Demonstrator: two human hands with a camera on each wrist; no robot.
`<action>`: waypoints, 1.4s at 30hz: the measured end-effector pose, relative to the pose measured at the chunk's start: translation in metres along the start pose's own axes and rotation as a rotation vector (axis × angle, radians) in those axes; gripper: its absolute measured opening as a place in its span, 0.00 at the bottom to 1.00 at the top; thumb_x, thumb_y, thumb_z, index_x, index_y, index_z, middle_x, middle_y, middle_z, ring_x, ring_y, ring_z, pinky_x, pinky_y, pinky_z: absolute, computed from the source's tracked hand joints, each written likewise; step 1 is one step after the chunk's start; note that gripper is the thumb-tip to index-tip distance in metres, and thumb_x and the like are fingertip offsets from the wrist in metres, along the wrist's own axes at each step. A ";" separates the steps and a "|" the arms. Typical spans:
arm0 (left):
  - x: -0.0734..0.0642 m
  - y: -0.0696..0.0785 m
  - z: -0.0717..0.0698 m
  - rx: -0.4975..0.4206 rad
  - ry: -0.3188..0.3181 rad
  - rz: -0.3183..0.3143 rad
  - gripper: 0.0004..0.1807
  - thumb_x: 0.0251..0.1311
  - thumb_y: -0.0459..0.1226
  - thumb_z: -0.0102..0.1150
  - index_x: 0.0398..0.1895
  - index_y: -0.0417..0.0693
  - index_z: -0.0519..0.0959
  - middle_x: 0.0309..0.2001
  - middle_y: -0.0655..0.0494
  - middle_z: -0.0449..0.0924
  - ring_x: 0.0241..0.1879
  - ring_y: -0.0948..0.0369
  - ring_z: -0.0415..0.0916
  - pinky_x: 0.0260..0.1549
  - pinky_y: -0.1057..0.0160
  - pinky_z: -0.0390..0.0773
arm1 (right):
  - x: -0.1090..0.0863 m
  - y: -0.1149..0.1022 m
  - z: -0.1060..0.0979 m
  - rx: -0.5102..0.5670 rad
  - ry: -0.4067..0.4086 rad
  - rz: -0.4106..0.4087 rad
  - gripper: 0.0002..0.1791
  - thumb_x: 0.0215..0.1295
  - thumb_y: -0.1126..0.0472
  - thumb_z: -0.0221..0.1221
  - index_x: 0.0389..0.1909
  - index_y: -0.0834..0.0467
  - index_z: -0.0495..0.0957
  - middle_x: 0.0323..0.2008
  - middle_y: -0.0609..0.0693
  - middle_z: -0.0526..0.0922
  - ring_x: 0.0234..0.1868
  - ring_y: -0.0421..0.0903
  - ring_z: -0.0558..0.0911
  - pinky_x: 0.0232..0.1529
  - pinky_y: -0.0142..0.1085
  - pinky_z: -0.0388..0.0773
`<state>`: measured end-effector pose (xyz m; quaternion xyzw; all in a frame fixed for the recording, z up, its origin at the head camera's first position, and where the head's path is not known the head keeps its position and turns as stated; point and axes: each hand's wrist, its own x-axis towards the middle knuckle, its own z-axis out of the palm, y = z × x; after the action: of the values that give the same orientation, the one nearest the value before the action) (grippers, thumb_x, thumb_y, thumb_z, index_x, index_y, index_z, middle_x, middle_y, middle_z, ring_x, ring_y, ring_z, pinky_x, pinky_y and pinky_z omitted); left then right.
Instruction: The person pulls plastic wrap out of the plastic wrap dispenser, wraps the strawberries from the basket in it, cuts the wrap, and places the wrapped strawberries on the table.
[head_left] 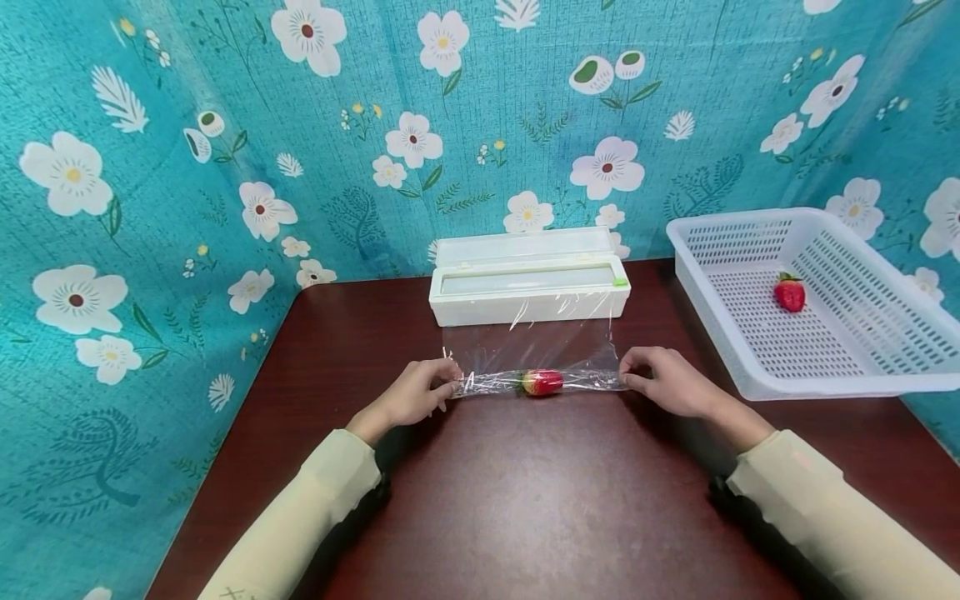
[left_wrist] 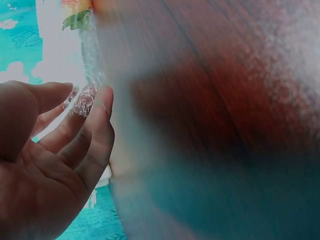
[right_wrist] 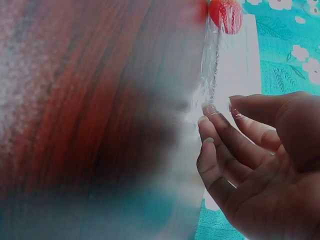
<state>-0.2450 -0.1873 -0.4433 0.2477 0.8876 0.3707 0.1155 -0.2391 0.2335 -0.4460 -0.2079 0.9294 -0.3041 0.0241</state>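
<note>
A strawberry (head_left: 543, 382) lies rolled in a band of clear plastic wrap (head_left: 487, 383) at the middle of the table. The wrap's sheet runs back from this band to the white wrap dispenser box (head_left: 529, 308), whose lid stands up. My left hand (head_left: 420, 392) pinches the band's left end; in the left wrist view the crumpled film shows between thumb and fingers (left_wrist: 102, 102). With thumb and fingertips, my right hand (head_left: 667, 379) pinches the right end. The strawberry (right_wrist: 227, 17) shows red through the film in the right wrist view.
To the right stands a white plastic basket (head_left: 750, 367) with another strawberry (head_left: 790, 292) inside. A green piece (head_left: 619, 282) sits at the right end of the dispenser's slot. Behind the dark wooden table (head_left: 525, 500) hangs a teal flowered cloth (head_left: 480, 108).
</note>
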 end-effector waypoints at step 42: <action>0.018 -0.005 0.008 0.231 0.175 0.016 0.05 0.73 0.33 0.58 0.40 0.43 0.83 0.34 0.53 0.87 0.36 0.59 0.80 0.43 0.54 0.80 | 0.012 0.008 -0.001 0.067 0.005 0.112 0.06 0.68 0.66 0.63 0.30 0.60 0.85 0.20 0.45 0.83 0.23 0.41 0.77 0.25 0.33 0.70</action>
<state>-0.2586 -0.1762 -0.4532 0.2331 0.9291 0.2872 0.0053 -0.2530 0.2354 -0.4488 -0.1539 0.9289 -0.3337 0.0454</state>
